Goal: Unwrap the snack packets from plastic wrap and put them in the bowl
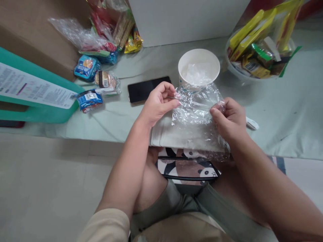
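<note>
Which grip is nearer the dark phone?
Left: the left grip partly covers the phone in view; the right grip is farther right, holding the right side of the clear plastic.

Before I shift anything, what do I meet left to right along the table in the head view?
Teal frame, front blue packet, phone, tub, snack bowl. Left hand, right hand and clear plastic overlap these, so they are left out.
</note>
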Demonstrator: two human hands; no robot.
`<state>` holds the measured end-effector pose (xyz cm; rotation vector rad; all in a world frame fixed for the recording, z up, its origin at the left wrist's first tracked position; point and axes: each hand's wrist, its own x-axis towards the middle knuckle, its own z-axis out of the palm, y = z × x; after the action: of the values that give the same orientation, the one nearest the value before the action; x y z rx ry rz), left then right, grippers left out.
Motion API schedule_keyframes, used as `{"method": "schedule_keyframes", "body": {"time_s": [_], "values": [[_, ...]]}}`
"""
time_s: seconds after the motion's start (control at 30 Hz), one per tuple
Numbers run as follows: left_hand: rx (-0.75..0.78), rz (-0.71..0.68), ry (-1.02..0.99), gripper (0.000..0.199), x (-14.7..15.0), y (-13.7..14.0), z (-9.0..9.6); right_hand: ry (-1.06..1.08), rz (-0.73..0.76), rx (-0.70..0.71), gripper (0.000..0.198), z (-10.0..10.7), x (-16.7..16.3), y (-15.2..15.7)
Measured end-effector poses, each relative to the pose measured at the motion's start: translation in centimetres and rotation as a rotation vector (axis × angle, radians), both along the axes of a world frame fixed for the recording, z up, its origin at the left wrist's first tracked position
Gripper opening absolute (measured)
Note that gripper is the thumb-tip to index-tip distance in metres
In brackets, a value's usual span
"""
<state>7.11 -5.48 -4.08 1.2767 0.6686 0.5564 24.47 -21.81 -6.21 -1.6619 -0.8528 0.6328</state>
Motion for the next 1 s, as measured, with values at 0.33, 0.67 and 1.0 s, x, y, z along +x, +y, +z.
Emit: {"method": "schedule_keyframes", "body": {"time_s": [0.33,0.67,1.0], "values": [[-0.050,0.069,-0.022,0.041,0.1,0.0,0.6,0.017,0.060,0.001,0.032,0.3,-0.5,0.1],[-0.039,0.045,-0.059,0.038,-0.2,-0.4,0.7,0.051,0.143,-0.068,0.028,0.7,0.1,0.1],[-0.049,-0.062,-0.152,0.040,0.3,-0.4,0.0,0.048,0.114,-0.083,0.024,0.7,-0.1,-0.1]]}}
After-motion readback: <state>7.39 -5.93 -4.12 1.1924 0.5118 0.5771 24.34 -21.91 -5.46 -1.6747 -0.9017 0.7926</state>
